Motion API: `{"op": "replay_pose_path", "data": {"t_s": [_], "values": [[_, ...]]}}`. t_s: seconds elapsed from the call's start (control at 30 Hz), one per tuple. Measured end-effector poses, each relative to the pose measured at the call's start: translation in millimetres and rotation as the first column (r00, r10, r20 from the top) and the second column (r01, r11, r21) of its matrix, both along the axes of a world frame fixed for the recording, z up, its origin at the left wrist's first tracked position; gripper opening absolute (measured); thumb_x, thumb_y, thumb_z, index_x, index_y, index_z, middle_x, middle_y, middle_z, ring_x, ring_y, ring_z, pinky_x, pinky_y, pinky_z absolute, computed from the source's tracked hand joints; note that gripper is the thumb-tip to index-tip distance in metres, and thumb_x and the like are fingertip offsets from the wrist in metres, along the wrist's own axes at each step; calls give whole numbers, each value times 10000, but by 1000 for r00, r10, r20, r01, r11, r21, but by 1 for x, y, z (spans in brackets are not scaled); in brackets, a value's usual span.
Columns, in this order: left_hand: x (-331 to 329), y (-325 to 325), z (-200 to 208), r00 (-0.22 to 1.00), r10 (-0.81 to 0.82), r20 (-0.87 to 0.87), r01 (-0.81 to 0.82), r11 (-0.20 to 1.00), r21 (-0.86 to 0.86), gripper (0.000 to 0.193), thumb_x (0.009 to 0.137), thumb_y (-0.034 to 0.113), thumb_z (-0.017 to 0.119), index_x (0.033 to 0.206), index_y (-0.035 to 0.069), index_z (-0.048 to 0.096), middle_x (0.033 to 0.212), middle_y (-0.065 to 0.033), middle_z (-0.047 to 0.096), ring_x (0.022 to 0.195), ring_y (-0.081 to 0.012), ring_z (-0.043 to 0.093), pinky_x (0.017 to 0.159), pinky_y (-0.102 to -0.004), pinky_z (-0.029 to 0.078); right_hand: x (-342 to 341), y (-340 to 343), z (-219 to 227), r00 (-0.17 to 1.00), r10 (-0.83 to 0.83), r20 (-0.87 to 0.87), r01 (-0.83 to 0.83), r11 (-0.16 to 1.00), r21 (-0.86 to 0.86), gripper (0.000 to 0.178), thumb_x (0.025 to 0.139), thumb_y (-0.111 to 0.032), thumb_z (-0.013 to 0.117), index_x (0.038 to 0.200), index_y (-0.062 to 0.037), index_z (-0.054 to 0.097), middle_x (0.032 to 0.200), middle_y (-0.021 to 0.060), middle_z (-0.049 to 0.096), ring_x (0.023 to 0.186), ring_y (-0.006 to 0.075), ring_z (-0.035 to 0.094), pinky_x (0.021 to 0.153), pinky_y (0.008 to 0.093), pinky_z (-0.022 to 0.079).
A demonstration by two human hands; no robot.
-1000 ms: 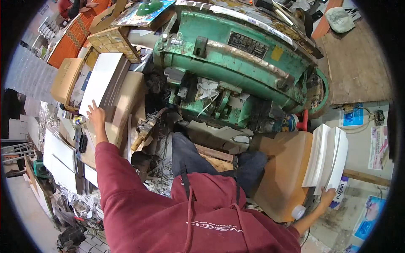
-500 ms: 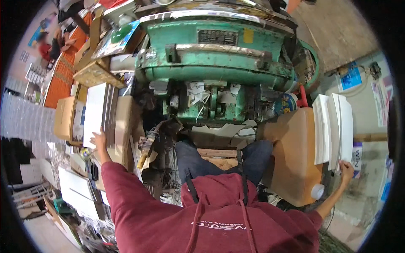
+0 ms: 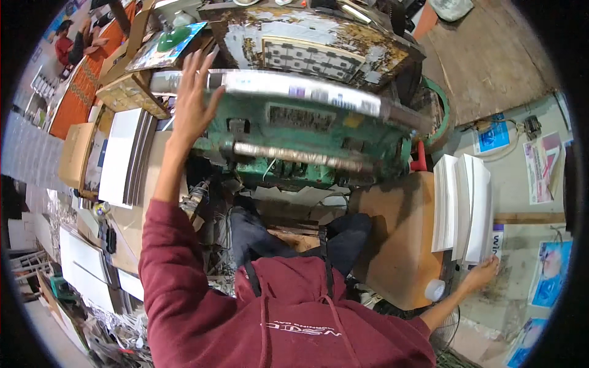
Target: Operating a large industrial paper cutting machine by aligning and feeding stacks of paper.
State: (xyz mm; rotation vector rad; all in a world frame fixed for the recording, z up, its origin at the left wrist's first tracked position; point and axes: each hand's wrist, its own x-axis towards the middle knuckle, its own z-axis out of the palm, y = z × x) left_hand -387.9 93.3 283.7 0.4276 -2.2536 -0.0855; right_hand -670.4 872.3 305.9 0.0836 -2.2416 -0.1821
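My left hand (image 3: 195, 101) is raised with its fingers spread, by the left end of the white-topped edge of the green press (image 3: 245, 113). Whether it touches that edge, I cannot tell. Behind the edge shows a worn bed with a dark patterned block (image 3: 313, 58). At the right, my right hand (image 3: 483, 274) is closed with bent fingers by the near corner of a stack of white sheets (image 3: 475, 202); what is between the fingers is too small to make out. Another stack of white sheets (image 3: 119, 156) stands at the left, apart from my left hand.
Between my legs and the right stack stands a tan plastic jerrycan (image 3: 392, 239) with a white cap. A red handle (image 3: 418, 156) rises behind it. More white board (image 3: 86, 270) lies at the lower left. A person (image 3: 64, 46) sits far off at the upper left.
My left hand has left the left stack and moved up and away to the press's edge. The press's green front has tilted toward me, uncovering the patterned block. My right hand stays by the right stack.
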Motion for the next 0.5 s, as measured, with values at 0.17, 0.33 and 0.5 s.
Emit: {"op": "replay_pose_path", "data": {"t_s": [0.17,0.33,0.5], "values": [[-40,-33,-56,904,-102,414,-35,950,311,843,913,597,523,1535,118,215,1591,-189,146,1465,-355,167,1194,-457,168,8,-112,43,957,286,-47,-272,829,-489,265,970,-213,564,1095,-24,702,1115,118,698,994,243,665,875,340,509],[-31,54,-93,604,-332,724,-93,873,478,1048,870,749,381,1484,-83,210,1556,-247,218,1474,-318,159,1201,-476,70,-12,-209,8,571,820,20,-566,412,-714,221,940,-28,572,1119,-8,701,1203,131,667,1112,218,616,964,326,474],[72,145,-80,686,-349,639,146,926,349,1045,816,714,534,1454,-74,280,1494,-255,330,1409,-363,308,1157,-526,226,-7,-338,-60,78,948,309,-434,311,-846,184,918,-90,632,1064,-26,726,1233,107,656,1143,222,600,970,318,465]]}}
